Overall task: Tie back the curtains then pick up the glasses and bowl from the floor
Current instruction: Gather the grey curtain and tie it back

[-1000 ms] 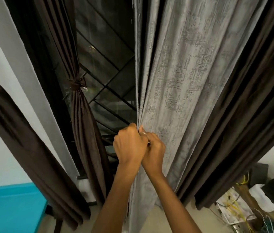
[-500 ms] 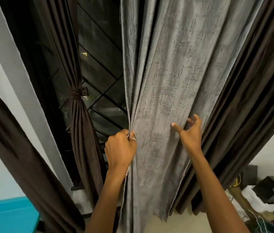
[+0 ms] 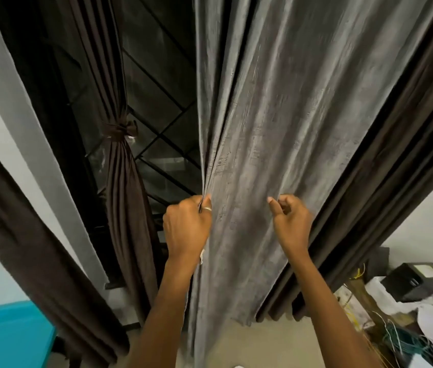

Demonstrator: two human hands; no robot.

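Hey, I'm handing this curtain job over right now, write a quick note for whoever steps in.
Left hand grips the bunched left edge of the grey curtain.
Right hand is on the curtain's face further right, fingers curled; whether it holds fabric is unclear.
Done: the brown curtain at the window's left is tied with its band.
Left: gather and tie the grey curtain, then collect the glasses and bowl from the floor; neither is in view.

Two forearms in view, both bare from lower frame edge to wrist. Left hand (image 3: 186,229): one plain silver-coloured ring (image 3: 207,208) on a finger; which finger cannot be told. Right hand (image 3: 292,225): bare.
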